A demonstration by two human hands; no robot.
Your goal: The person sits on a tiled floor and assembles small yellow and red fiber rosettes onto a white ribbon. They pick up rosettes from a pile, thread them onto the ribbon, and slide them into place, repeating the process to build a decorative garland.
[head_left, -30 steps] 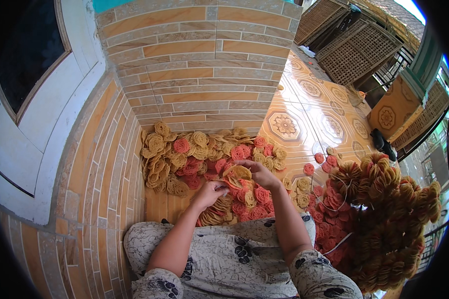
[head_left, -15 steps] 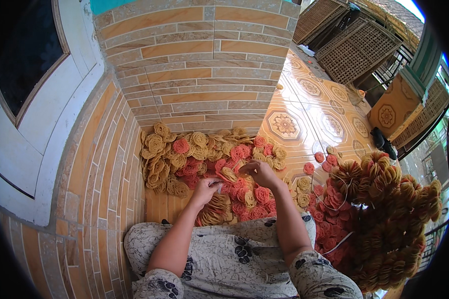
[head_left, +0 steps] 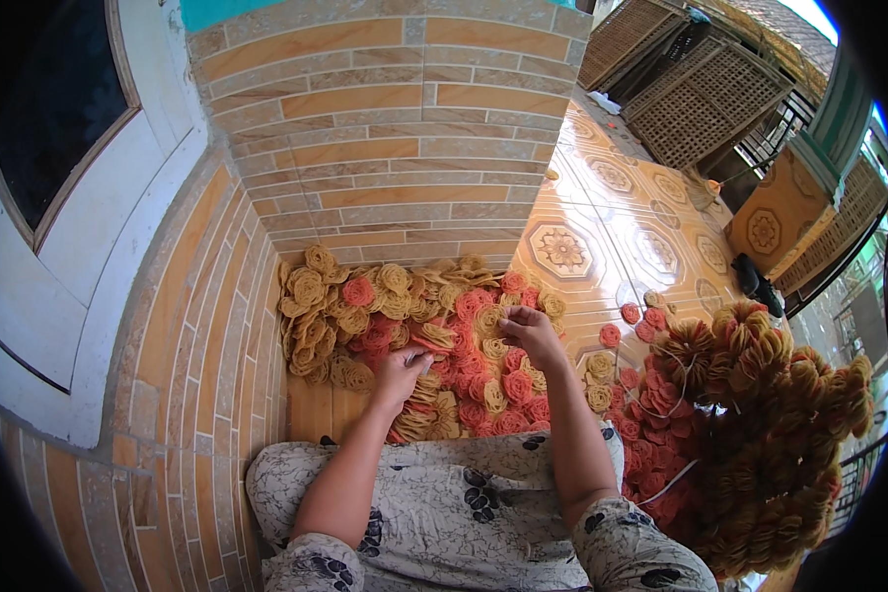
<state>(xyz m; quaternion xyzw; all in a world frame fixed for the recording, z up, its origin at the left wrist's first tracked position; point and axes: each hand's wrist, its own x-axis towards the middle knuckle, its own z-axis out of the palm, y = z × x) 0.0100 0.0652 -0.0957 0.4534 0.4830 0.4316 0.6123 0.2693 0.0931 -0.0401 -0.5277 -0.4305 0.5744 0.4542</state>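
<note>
My left hand [head_left: 399,380] is closed in a pinch beside a tan and pink stack of rosettes [head_left: 432,337]; the stack appears to be in its grip. Below it, more rosettes [head_left: 429,419] sit edge-on in a bunch near my lap. My right hand [head_left: 531,333] is raised to the right, fingertips pressed together; anything between them is too small to make out. Loose pink rosettes [head_left: 474,373] and tan rosettes [head_left: 311,288], thin and flower-shaped, cover the floor around both hands.
A large heap of strung rosettes [head_left: 770,434] stands at my right, with white cord [head_left: 671,481] on it. A striped tile wall [head_left: 385,148] rises ahead, and another runs along my left. Patterned floor tiles [head_left: 602,227] stretch to the far right, toward woven racks [head_left: 705,99].
My right hand has moved slightly right and its fingers have closed. The tan rosette between my hands has shifted left, close to my left hand.
</note>
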